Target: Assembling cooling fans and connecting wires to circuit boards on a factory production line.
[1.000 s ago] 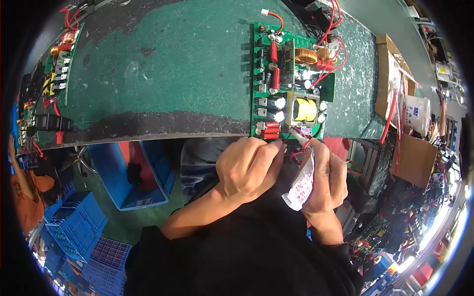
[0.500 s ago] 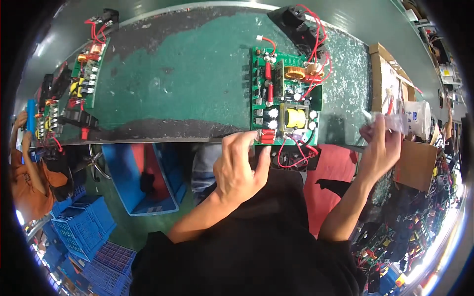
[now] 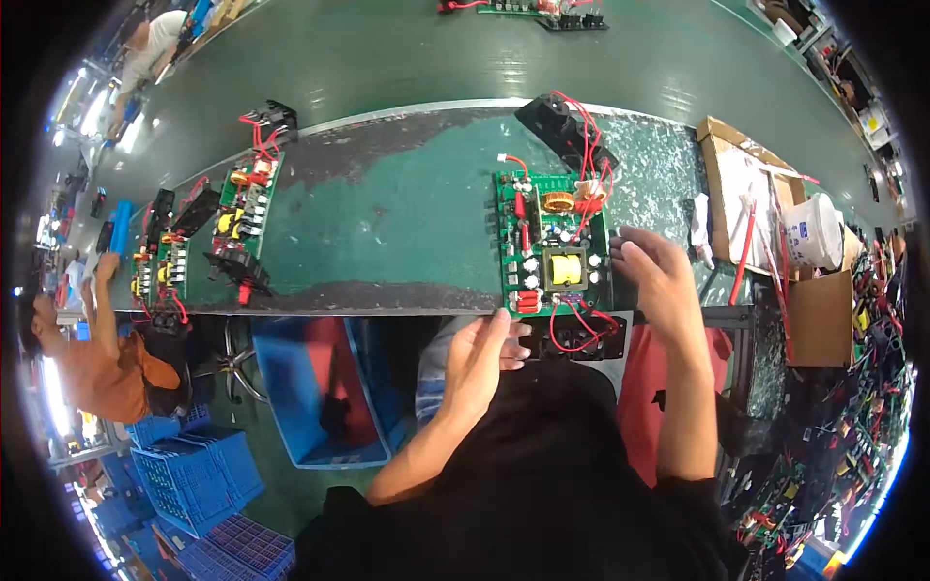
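Observation:
A green circuit board [image 3: 535, 228] lies near the front edge of the bench. It carries a yellow transformer [image 3: 565, 269], a copper coil [image 3: 558, 201] and red components. My left hand [image 3: 477, 363] is at its lower left corner; the thumb reaches the corner and the fingers spread below, apart from the thumb. Beside the board's right side is my right hand [image 3: 661, 290], fingers stretched toward the board's dark side plate, holding nothing visible. Red wires join the board to a black panel [image 3: 547, 126] behind it and another black panel [image 3: 572, 336] at the front edge.
A whitish tube [image 3: 700, 230] lies right of the board, near a cardboard tray [image 3: 719, 189] with red wires. Beyond stand a white tub [image 3: 812, 230] and a cardboard box [image 3: 821, 318]. More boards [image 3: 240, 218] sit at left, near a person in orange [image 3: 116, 368]. Blue bins [image 3: 329, 455] stand below.
My right hand has let go of the whitish, clear-looking thing and moved left to the board. My left hand has shifted slightly at the corner, and the view has tilted up.

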`<state>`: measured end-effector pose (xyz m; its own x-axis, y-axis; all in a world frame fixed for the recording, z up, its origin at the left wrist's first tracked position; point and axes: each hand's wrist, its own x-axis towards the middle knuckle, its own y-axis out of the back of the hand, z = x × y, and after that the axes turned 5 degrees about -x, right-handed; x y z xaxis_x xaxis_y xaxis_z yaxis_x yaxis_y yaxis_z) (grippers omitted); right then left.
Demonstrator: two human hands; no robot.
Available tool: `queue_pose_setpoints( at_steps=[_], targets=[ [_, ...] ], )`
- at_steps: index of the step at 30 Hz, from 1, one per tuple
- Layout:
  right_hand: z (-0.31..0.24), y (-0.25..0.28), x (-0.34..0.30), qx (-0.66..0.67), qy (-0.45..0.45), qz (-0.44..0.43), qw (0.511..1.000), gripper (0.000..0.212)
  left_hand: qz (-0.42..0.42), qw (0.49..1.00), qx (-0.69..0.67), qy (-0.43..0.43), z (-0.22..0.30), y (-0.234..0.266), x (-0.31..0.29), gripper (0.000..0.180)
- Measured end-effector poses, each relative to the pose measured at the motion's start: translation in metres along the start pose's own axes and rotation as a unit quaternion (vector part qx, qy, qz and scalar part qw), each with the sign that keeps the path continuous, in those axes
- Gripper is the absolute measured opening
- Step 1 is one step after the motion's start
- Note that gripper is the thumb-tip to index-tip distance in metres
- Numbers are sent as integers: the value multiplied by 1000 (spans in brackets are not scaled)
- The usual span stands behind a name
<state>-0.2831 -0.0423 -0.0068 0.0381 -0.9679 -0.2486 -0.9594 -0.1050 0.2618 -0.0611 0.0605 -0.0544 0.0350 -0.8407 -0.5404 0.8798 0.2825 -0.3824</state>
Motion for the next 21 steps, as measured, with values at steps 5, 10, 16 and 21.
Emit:
queue_pose_setpoints(
  at_steps=[5, 10, 16, 21],
  targets=[
    [-26, -27, 1, 87, -67, -19, 994, 40, 25, 990, 119, -72, -18, 23, 8, 57],
    [-36, -87, 8, 64, -50, -101, 992, 44, 47, 993, -30, -103, -11, 63, 3, 73],
    [-61, -163, 8, 50, -29, -148, 987, 55, 92, 967, -88, -219, 42, 115, -27, 36],
    [-68, -209, -2, 152, -47, -209, 965, 57, 295, 906, -53, -299, 46, 146, -26, 17]
  ],
)
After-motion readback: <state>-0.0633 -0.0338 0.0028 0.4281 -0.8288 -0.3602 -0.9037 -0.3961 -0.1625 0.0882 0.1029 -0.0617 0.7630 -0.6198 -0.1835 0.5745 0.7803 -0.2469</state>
